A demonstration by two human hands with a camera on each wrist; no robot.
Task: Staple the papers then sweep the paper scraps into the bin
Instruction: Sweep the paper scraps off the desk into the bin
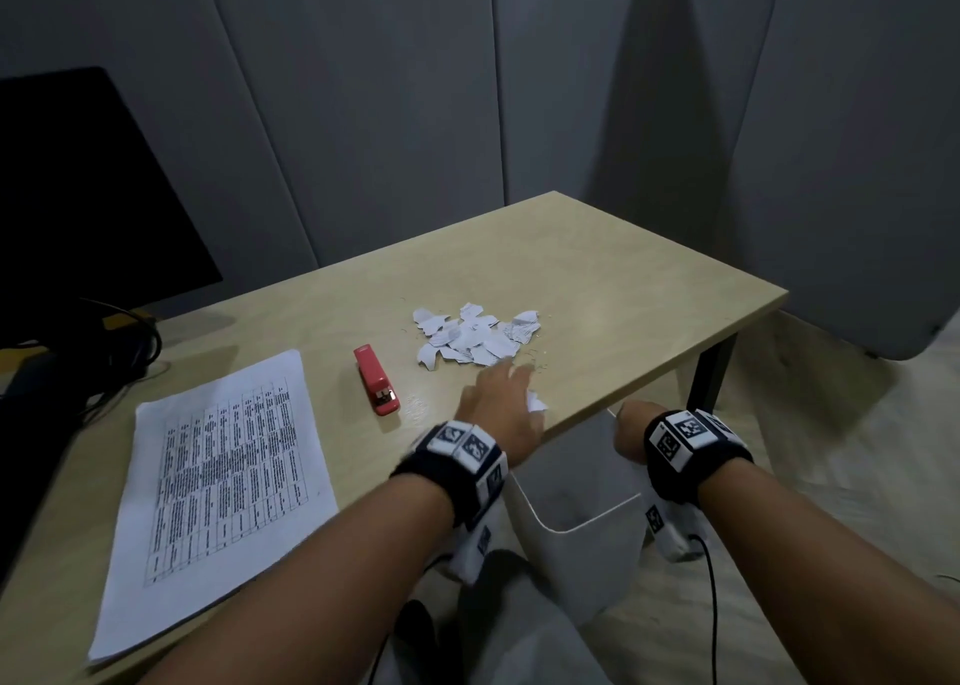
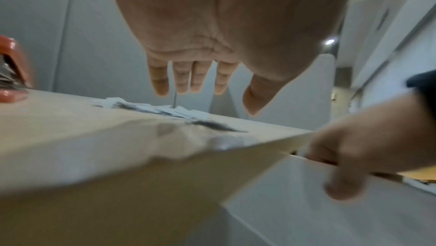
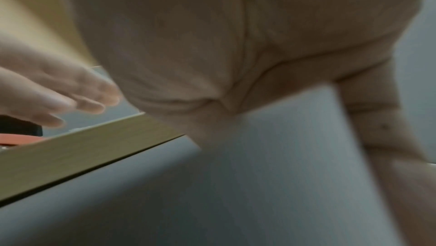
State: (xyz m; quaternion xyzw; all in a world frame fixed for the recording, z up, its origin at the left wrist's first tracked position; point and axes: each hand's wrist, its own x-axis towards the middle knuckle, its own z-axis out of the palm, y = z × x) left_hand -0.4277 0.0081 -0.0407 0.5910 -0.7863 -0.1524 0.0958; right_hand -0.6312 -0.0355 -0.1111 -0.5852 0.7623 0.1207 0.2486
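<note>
Torn white paper scraps (image 1: pixel 475 339) (image 2: pixel 151 109) lie in a pile near the table's right front. My left hand (image 1: pixel 506 388) (image 2: pixel 200 86) hovers just in front of the pile, fingers straight and spread, palm down. One scrap (image 1: pixel 537 404) (image 2: pixel 235 141) sits at the table edge beside it. Below that edge my right hand (image 1: pixel 631 435) (image 2: pixel 354 156) grips the rim of the white bin (image 1: pixel 597 521) (image 2: pixel 306 203) (image 3: pixel 283 156). The red stapler (image 1: pixel 376 380) (image 2: pixel 11 71) lies left of the scraps. The printed papers (image 1: pixel 208 476) lie flat at the front left.
A dark monitor (image 1: pixel 78 191) and black cables (image 1: pixel 119 346) stand at the back left of the wooden table (image 1: pixel 597 269). Grey padded panels close off the space behind. A black table leg (image 1: pixel 709 372) stands right of the bin.
</note>
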